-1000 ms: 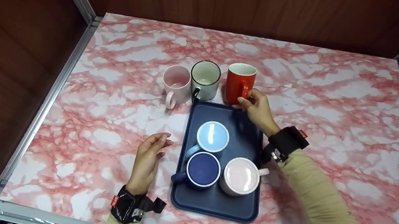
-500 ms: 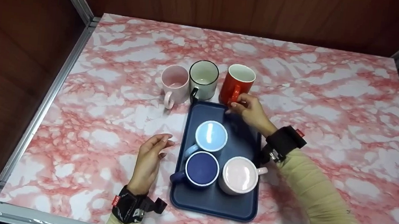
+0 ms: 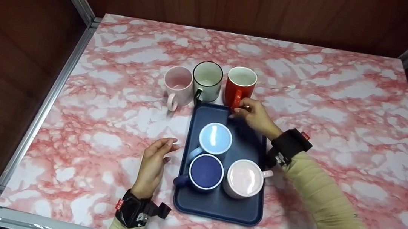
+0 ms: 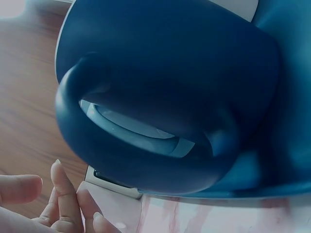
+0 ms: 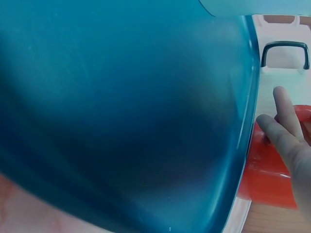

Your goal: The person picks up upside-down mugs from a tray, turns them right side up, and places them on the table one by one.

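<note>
My right hand (image 3: pixel 258 117) pinches the handle of a red mug (image 3: pixel 242 90), white inside, upright on the table behind the dark blue tray (image 3: pixel 217 208). In the right wrist view, two fingers (image 5: pixel 283 138) lie across that red handle. My left hand (image 3: pixel 152 164) hovers left of the tray, fingers loosely bent, holding nothing. A light blue mug (image 3: pixel 216 138), a dark blue mug (image 3: pixel 206 171) and a pale pink mug (image 3: pixel 244 179) sit on the tray, seemingly bases up. The dark blue mug's handle (image 4: pixel 146 162) fills much of the left wrist view.
Left of the red mug stand an off-white mug (image 3: pixel 208 82) with a black rim and handle, then a pink mug (image 3: pixel 179 85), both upright. The tabletop (image 3: pixel 93 118) has a red and white marbled pattern. Dark wood panels (image 3: pixel 238 6) enclose its back and sides.
With my right hand at its handle, the red mug has shifted left and a little nearer the tray. It tilted midway and is upright now. My left hand has barely moved.
</note>
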`<state>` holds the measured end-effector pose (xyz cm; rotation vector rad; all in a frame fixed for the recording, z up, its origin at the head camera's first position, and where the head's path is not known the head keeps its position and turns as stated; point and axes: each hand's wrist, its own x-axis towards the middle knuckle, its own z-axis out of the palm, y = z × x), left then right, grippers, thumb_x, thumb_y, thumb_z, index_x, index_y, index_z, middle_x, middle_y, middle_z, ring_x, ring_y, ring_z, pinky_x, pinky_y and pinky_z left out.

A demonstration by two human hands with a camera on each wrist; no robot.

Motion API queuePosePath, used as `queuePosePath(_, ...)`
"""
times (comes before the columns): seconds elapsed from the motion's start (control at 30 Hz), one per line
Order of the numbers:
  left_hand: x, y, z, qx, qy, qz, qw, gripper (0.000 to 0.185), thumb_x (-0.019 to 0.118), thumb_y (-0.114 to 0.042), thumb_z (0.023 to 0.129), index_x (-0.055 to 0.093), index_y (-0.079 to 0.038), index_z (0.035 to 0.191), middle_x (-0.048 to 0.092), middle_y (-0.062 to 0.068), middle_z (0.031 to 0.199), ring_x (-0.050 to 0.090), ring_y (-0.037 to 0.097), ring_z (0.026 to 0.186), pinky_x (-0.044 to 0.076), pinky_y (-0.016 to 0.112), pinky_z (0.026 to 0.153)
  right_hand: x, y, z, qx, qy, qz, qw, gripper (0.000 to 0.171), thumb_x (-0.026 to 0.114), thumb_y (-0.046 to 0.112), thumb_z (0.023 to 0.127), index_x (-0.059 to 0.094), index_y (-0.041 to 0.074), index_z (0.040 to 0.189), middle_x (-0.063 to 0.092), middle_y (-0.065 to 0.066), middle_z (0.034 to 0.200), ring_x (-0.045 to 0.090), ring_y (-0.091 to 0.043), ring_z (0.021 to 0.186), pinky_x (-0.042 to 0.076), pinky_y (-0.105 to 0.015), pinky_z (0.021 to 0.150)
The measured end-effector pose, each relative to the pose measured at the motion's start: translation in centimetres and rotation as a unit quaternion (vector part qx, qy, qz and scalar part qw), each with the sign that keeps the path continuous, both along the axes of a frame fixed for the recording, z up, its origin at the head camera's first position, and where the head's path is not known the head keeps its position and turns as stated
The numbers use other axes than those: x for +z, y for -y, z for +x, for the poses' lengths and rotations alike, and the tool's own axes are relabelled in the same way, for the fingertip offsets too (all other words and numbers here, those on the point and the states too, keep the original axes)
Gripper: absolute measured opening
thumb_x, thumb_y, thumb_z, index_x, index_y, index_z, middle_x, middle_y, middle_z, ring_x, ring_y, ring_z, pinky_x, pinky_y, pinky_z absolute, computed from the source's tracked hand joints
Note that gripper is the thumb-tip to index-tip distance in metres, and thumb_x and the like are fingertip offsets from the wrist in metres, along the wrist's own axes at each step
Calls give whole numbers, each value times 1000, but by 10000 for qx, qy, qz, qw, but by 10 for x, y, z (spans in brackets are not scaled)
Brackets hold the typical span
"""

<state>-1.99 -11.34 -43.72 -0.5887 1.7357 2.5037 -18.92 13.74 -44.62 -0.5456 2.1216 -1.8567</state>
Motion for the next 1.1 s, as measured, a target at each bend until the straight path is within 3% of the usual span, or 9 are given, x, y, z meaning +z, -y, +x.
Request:
queuePosePath(0.27,-3,-1,0,-22,14,-51,10000,15,51,-9,92,62,-1,99,62,6,84,55,19,91,33,35,76,-4,-1,-2,-7,-46,-65,10000,3,52,-18,82,50,-20,84,53,-23,83,59,-49,79,51,-42,72)
queuePosePath(0.57,-4,-3,-3,-17,15,-219,9998,16,53,-11,92,61,0,100,62,6,84,56,18,90,35,36,77,-13,-3,-1,149,-172,77,9997,8,54,-18,81,53,-23,88,51,-28,89,59,-48,81,51,-41,72)
queuePosePath(0.7,-2,-3,-5,-209,-126,-651,9976,23,53,-12,92,57,6,106,63,9,86,57,20,91,39,38,79,-10,-4,0,120,7,156,9998,11,53,-16,83,53,-23,92,52,-30,93,59,-46,84,51,-42,73)
queuePosePath(0.87,-4,-6,-11,-693,-665,-1454,9847,28,54,-7,91,53,11,112,64,19,92,58,21,93,41,33,82,-9,-7,1,35,148,360,9992,17,53,-14,85,55,-21,100,55,-32,98,59,-44,85,50,-44,73)
queuePosePath(1.0,-6,-9,-14,-1092,-1010,-2019,9680,26,57,-8,90,57,10,108,63,20,96,57,24,94,42,28,82,-11,-12,2,-91,98,396,9991,21,53,-12,85,54,-19,105,57,-32,99,61,-41,84,51,-42,72)
queuePosePath(1.1,-7,-10,-15,-1361,-1095,-2358,9560,24,58,-9,89,59,9,105,62,17,97,57,27,94,43,32,82,-11,-17,3,-178,46,365,9992,21,53,-12,85,55,-18,105,57,-31,99,62,-38,81,52,-40,70)
